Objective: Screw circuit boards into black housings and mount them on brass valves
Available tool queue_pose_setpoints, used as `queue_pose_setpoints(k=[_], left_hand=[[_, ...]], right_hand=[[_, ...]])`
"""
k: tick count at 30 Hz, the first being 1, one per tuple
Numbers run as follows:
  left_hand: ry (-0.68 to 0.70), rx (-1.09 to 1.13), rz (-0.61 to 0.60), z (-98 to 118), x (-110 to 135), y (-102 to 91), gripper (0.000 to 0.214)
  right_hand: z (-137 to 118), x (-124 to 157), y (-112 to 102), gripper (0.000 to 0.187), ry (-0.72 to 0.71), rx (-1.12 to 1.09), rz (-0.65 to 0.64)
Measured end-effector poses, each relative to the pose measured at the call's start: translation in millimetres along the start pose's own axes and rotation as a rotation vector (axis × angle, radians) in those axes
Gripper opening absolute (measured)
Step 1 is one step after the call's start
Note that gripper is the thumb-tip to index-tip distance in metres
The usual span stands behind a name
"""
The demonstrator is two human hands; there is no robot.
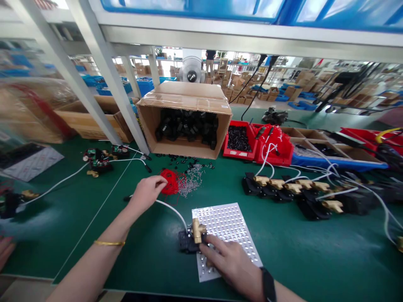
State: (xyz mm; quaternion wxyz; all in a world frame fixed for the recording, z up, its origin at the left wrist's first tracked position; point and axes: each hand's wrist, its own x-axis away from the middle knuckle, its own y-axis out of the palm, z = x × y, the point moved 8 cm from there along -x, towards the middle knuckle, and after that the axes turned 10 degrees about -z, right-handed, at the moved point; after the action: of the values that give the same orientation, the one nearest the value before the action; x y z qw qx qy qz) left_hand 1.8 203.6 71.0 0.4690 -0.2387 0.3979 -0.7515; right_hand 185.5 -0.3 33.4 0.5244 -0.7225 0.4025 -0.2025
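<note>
My left hand (147,192) reaches forward over the green table, its fingertips pinched at a pile of thin red rings (171,181). Beside that pile lie several small silver pins (192,178). My right hand (231,262) rests on a white perforated plate (228,228) and grips a black valve block with a brass fitting (193,237) at the plate's left edge. A white cable (171,209) runs from the block toward my left hand.
A cardboard box on its side (185,119) holds black parts behind the piles. Red bins (239,142) stand to its right. A row of finished brass-and-black valves with white cables (292,188) lies at right. More valves (99,161) sit at left.
</note>
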Motion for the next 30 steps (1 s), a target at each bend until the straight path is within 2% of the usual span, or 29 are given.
queue_pose_setpoints(k=[2, 4, 5, 6, 8, 11, 14, 16, 19, 21, 23, 25, 27, 30], left_hand=[[0.056, 0.025, -0.119, 17, -25, 25.7, 0.008], [0.097, 0.018, -0.242, 34, -49, 54.0, 0.006], [0.105, -0.001, -0.295, 42, -58, 66.9, 0.006], [0.104, -0.03, -0.339, 49, -65, 77.7, 0.008], [0.071, -0.104, -0.404, 61, -70, 92.0, 0.015], [-0.016, -0.201, -0.468, 68, -67, 101.0, 0.015], [-0.092, -0.216, -0.455, 64, -66, 101.3, 0.008], [-0.113, -0.17, -0.418, 60, -68, 98.4, 0.013], [-0.11, -0.034, -0.363, 60, -69, 90.3, 0.016], [-0.087, 0.105, -0.324, 63, -69, 81.2, 0.016], [-0.052, 0.287, -0.266, 66, -67, 68.6, 0.015], [-0.024, 0.505, -0.159, 64, -60, 51.7, 0.015], [-0.024, 0.745, -0.045, 53, -42, 36.4, 0.007], [-0.079, 1.051, 0.071, 25, 9, 26.6, 0.01]], right_hand=[[34, -7, -15, 0.025, 0.174, -0.203, 0.138], [85, -23, -23, 0.021, 0.46, -0.323, 0.253], [107, -36, -24, 0.018, 0.579, -0.339, 0.26], [123, -53, -26, 0.016, 0.611, -0.339, 0.256], [140, -88, -29, 0.012, 0.595, -0.33, 0.247], [147, -123, -25, 0.014, 0.508, -0.323, 0.259], [160, -136, -4, 0.016, 0.418, -0.343, 0.261], [176, -141, 9, 0.014, 0.375, -0.352, 0.257], [195, -137, 11, 0.006, 0.407, -0.423, 0.289], [195, -124, 3, 0.011, 0.486, -0.466, 0.309], [184, -105, -7, 0.018, 0.556, -0.525, 0.313], [166, -87, -8, 0.025, 0.59, -0.769, 0.306], [143, -70, 3, 0.03, 0.623, -1.075, 0.259], [105, -52, 27, 0.026, 0.632, -1.411, 0.112]])
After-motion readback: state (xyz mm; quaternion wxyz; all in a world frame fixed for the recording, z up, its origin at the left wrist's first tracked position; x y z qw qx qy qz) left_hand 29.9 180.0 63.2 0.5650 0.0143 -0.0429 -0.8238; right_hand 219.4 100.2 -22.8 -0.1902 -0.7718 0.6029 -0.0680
